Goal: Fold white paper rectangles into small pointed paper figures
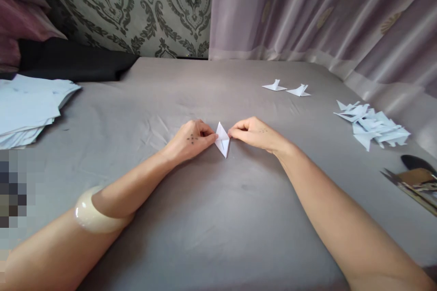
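A small white folded paper diamond (222, 141) is held just above or on the grey cloth, in the middle of the view. My left hand (194, 138) pinches its left edge between thumb and fingers. From the other side, my right hand (254, 132) has its thumb and fingertips closed at the diamond's right corner. The paper's long points face away from me and toward me, and a crease runs across its middle.
Two folded paper birds (299, 90) stand at the back right. A heap of folded paper birds (373, 125) lies farther right, with scissors (409, 188) nearer me. At the left are a stack of paper sheets (30, 104) and a black cloth (75, 61).
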`<state>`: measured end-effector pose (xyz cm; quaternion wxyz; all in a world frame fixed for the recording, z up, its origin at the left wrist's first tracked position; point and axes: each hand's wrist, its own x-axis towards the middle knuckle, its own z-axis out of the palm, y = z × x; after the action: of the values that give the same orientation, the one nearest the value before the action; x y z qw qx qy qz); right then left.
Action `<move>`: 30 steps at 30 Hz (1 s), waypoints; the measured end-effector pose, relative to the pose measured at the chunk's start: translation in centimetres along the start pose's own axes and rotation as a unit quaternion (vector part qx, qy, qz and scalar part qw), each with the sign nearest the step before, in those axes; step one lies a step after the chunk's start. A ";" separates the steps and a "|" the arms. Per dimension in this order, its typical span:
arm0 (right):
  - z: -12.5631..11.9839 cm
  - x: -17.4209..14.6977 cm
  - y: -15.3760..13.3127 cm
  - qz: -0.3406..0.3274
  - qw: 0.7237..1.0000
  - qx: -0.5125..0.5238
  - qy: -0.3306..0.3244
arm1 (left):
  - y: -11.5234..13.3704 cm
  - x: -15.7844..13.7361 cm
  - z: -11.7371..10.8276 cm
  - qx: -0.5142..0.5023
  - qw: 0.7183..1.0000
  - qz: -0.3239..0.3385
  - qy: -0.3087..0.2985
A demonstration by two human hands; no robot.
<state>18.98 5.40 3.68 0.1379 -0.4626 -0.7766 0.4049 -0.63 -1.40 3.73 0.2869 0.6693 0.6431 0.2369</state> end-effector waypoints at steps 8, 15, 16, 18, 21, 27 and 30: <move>0.5 0.4 0.3 -0.007 1.000 -0.011 -0.019 | 0.0 0.3 -0.1 -0.008 1.000 0.000 -0.012; 0.8 0.4 0.4 -0.002 1.000 -0.030 0.001 | -0.5 0.9 0.0 -0.048 0.998 -0.030 -0.027; 0.9 0.4 0.3 -0.001 0.999 -0.037 0.005 | -0.6 1.0 0.0 -0.055 0.997 -0.036 -0.030; 0.9 0.4 0.2 0.001 0.999 -0.049 0.012 | -0.7 1.0 0.0 -0.068 0.996 -0.043 -0.034; 1.0 0.4 0.1 0.002 0.998 -0.059 0.017 | -0.6 1.0 -0.1 -0.082 0.995 -0.049 -0.036; 1.0 0.5 0.2 0.005 0.999 -0.052 0.004 | -0.8 1.0 -0.1 -0.076 0.995 -0.041 -0.045; 0.9 0.6 0.2 0.007 0.999 -0.050 0.000 | -1.2 1.1 0.0 -0.060 0.997 -0.026 -0.043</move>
<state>18.23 5.43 2.85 0.1117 -0.4738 -0.7927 0.3669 -1.40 -0.27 2.88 0.3594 0.6437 0.6320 0.2386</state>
